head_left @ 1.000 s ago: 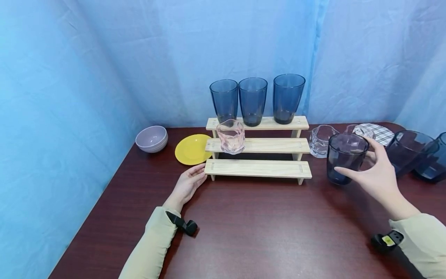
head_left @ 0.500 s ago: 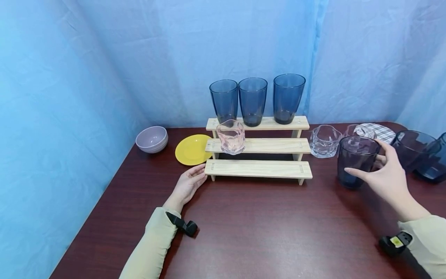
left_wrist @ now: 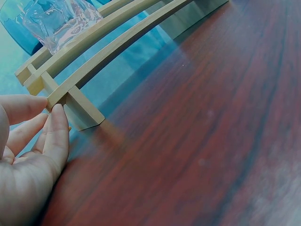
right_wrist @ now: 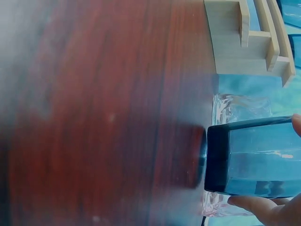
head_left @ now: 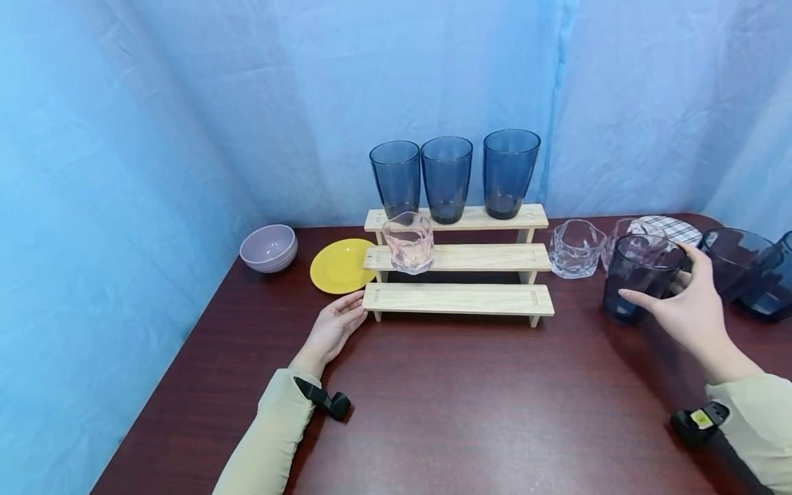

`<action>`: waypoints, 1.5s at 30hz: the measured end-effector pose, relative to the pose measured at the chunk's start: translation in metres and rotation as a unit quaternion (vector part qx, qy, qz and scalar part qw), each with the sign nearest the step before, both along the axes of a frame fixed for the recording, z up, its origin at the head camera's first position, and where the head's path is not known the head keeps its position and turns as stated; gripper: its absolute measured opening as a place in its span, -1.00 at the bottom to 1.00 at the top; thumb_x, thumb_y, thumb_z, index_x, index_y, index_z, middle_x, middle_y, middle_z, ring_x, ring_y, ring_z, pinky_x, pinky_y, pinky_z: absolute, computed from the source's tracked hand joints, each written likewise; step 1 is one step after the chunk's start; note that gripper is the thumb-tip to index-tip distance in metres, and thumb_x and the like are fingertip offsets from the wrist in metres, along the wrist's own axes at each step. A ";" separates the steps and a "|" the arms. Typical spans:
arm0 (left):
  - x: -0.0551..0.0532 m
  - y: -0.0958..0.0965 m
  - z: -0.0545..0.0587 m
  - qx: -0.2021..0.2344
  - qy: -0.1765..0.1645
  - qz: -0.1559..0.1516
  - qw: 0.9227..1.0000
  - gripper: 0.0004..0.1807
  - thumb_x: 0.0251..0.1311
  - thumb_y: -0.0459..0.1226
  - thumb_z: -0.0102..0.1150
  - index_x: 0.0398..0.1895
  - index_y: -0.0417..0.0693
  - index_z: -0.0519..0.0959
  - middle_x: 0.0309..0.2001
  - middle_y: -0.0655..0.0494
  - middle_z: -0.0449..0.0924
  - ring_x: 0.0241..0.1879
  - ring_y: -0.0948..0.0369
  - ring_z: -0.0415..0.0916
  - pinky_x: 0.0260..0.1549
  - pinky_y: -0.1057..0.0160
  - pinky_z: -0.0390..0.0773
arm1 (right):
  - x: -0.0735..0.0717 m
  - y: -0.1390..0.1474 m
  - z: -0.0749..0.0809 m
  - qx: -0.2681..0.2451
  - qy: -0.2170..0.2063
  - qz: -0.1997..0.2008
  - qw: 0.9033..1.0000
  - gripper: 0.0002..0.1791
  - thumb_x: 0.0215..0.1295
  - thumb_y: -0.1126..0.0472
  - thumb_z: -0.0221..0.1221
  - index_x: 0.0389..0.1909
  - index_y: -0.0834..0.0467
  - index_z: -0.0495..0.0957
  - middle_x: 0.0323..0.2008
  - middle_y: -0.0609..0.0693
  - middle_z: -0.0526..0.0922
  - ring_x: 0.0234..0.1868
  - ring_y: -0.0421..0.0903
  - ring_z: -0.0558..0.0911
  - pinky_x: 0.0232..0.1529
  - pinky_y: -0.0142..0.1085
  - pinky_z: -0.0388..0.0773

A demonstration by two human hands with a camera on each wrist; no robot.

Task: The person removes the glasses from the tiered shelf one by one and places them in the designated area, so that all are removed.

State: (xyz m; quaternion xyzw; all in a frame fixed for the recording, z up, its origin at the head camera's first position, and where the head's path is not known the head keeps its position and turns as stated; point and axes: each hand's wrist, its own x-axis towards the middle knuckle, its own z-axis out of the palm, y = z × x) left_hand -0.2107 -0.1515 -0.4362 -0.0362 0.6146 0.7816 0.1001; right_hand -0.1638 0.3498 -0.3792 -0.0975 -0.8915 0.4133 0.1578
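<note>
My right hand (head_left: pixel 693 309) grips a dark blue glass tumbler (head_left: pixel 634 292) around its side, thumb at the front. In the right wrist view the base of that tumbler (right_wrist: pixel 251 157) is close over the table, with its reflection beside it. My left hand (head_left: pixel 334 326) pinches the left end of the lowest board of a three-step wooden rack (head_left: pixel 458 298). Thumb and finger meet at that board's corner in the left wrist view, where the hand (left_wrist: pixel 33 155) fills the lower left. On the middle step stands a clear pinkish glass (head_left: pixel 410 244); three blue tumblers (head_left: pixel 447 182) line the top step.
Two clear wavy glasses (head_left: pixel 577 251) stand right of the rack, one partly behind the held tumbler. More blue tumblers (head_left: pixel 736 265) are at the far right, near a checked round plate (head_left: pixel 674 229). A yellow plate (head_left: pixel 340 267) and lilac bowls (head_left: pixel 269 249) sit at left.
My right hand has carried the tumbler to the right, away from the rack, then slightly toward the back. The left hand keeps its place on the rack.
</note>
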 end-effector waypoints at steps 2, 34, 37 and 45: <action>0.000 0.000 0.000 0.000 -0.001 0.000 1.000 -0.49 0.31 -0.55 -0.10 0.34 -0.36 0.22 -0.06 0.08 0.40 -0.14 0.38 0.48 -0.09 0.46 0.53 | 0.000 -0.001 0.002 0.000 -0.005 -0.005 1.000 0.15 0.10 0.04 0.34 0.47 -0.13 -0.33 0.29 0.46 0.18 0.27 0.08 0.33 -0.22 -0.80 0.21; 0.001 -0.002 0.000 -0.002 0.007 -0.010 1.000 -0.49 0.32 -0.54 -0.11 0.35 -0.36 0.20 0.05 0.01 0.37 -0.11 0.39 0.47 -0.06 0.46 0.52 | -0.008 0.002 0.005 0.048 -0.011 -0.044 0.998 0.12 0.15 0.00 0.28 0.49 0.08 -0.32 0.28 0.50 0.17 0.15 0.46 0.34 0.07 0.27 0.29; 0.001 -0.001 0.000 0.000 0.005 -0.006 1.000 -0.49 0.32 -0.54 -0.12 0.35 -0.36 0.20 0.02 0.03 0.39 -0.12 0.38 0.48 -0.07 0.46 0.53 | -0.009 0.001 0.005 0.049 -0.010 -0.045 0.998 0.11 0.16 0.01 0.27 0.49 0.08 -0.33 0.28 0.51 0.17 0.15 0.45 0.34 0.06 0.26 0.28; 0.001 -0.001 0.001 0.004 0.002 -0.004 1.000 -0.50 0.32 -0.54 -0.12 0.34 -0.34 0.22 -0.03 0.07 0.40 -0.12 0.38 0.47 -0.08 0.47 0.53 | -0.011 -0.003 0.008 0.045 -0.006 -0.042 0.998 0.09 0.19 0.08 0.25 0.48 0.06 -0.36 0.25 0.57 0.17 0.19 0.48 0.31 0.11 0.28 0.25</action>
